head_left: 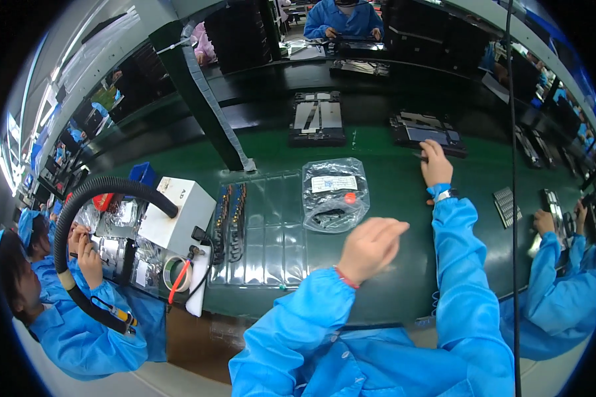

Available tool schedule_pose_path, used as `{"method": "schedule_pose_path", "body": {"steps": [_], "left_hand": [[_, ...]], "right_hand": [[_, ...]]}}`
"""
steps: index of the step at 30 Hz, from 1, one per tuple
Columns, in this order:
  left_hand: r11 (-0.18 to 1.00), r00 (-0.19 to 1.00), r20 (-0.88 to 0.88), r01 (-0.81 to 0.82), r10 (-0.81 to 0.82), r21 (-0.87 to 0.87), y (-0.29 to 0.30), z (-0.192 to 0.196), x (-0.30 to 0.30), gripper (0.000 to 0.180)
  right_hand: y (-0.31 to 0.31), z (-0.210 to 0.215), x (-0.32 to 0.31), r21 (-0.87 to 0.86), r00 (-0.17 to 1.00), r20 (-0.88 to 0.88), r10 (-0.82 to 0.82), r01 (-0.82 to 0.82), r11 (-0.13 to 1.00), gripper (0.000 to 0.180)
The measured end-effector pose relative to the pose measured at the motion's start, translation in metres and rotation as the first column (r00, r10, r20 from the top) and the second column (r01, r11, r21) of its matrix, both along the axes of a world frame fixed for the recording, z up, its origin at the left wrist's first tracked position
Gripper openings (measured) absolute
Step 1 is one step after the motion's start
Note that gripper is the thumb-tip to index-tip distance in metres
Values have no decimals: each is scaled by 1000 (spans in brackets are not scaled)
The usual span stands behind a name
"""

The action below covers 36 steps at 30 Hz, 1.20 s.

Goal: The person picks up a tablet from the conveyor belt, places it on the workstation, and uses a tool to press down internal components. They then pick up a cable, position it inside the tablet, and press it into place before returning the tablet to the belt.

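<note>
My right hand [436,164] reaches forward to the near edge of a flat black device [414,124] with grey panels inside. Its fingers are bent together, and a small dark tip shows beside them; what they grip is too small to make out. My left hand [371,248] hovers over the near part of the green table, fingers loosely bent, with no held thing visible. Close to its left lies a clear plastic bag [338,214] with a white label, an orange-red sticker and dark parts inside. A second black device [316,119] with silvery panels lies farther left.
A clear plastic tray [271,241] holds rows of small dark cable parts. Left of it stand a white box [179,213], a tape roll [177,273] and a black flexible hose [63,231]. A dark post [202,99] rises behind. People in blue work on both sides.
</note>
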State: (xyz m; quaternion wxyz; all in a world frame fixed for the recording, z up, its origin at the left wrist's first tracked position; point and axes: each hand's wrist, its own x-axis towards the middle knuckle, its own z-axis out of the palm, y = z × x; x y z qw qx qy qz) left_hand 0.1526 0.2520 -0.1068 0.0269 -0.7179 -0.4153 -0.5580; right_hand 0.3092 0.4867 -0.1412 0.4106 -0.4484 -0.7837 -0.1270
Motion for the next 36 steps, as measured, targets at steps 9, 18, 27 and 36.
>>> {"method": "schedule_pose_path", "body": {"steps": [9,18,27,36], "left_hand": [[589,869,-88,-252,488,768,-140,193,-96,47],[683,975,83,-203,205,701,-172,173,-99,44],[575,977,211,-152,-37,804,-174,154,-83,42],[808,892,349,30,-287,588,-206,167,-64,40]], "right_hand": [[-60,9,-41,120,951,64,302,-307,944,31],[-61,4,-34,90,953,18,304,-304,948,31],[-86,-13,-28,179,941,-1,339,-334,926,27],[-73,9,-23,13,953,-7,304,-304,953,29]]}}
